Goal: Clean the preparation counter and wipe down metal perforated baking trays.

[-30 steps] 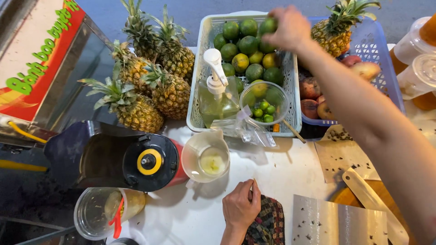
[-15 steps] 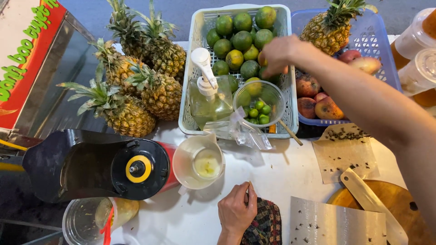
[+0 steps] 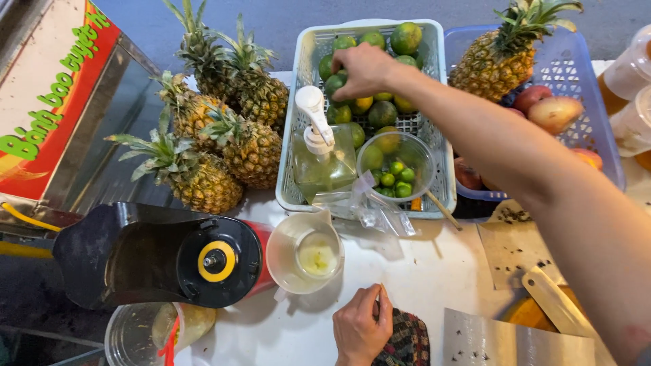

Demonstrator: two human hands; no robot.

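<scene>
My right hand (image 3: 366,68) reaches over into the white plastic basket (image 3: 291,142) and is closed around a green citrus fruit (image 3: 335,84) at the basket's left side. More green and yellowish citrus (image 3: 405,37) fills the basket around it. My left hand (image 3: 361,327) rests on the white table at the bottom with its fingers curled, nothing visibly in it, touching a dark patterned cloth (image 3: 409,342) on its right.
The basket also holds a pump bottle (image 3: 319,156) and a clear bowl of small limes (image 3: 397,166). Pineapples (image 3: 230,135) lie to its left. In front stand a jug of pale juice (image 3: 308,254) and a black juicer (image 3: 169,254). A blue basket (image 3: 569,68) sits right; a metal blade (image 3: 515,342) lies on the cutting board.
My right hand has moved from the far right corner of the white basket across to its left side and closed on a green fruit. My left hand has stayed put.
</scene>
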